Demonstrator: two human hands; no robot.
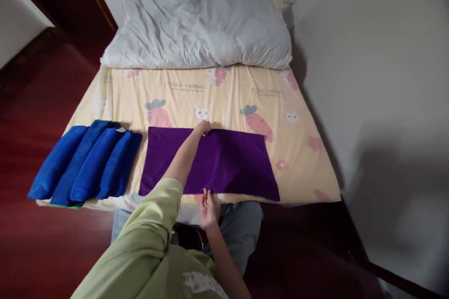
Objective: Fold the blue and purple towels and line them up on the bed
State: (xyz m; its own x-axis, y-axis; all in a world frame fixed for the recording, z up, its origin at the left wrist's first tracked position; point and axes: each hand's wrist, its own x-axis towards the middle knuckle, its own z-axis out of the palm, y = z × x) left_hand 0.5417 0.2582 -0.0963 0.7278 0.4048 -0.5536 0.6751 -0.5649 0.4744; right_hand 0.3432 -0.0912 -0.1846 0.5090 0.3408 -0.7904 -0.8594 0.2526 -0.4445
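A purple towel (pixel 235 163) lies spread flat, long side across, along the near part of the bed. My left hand (pixel 203 127) reaches over it and is closed on the middle of its far edge. At the near edge, opposite, my right hand (pixel 208 209) has its palm turned up, and its fingertips pinch the hem. Left of the purple towel sit several folded or rolled blue towels (pixel 94 161), side by side, with a small white tag and some green edging showing.
A yellow sheet (pixel 217 88) printed with carrots and rabbits covers the bed. Across its far end lies a bunched pale grey quilt (pixel 206 23). A white wall (pixel 379 79) stands close on the right. Dark red floor (pixel 38 117) runs along the left.
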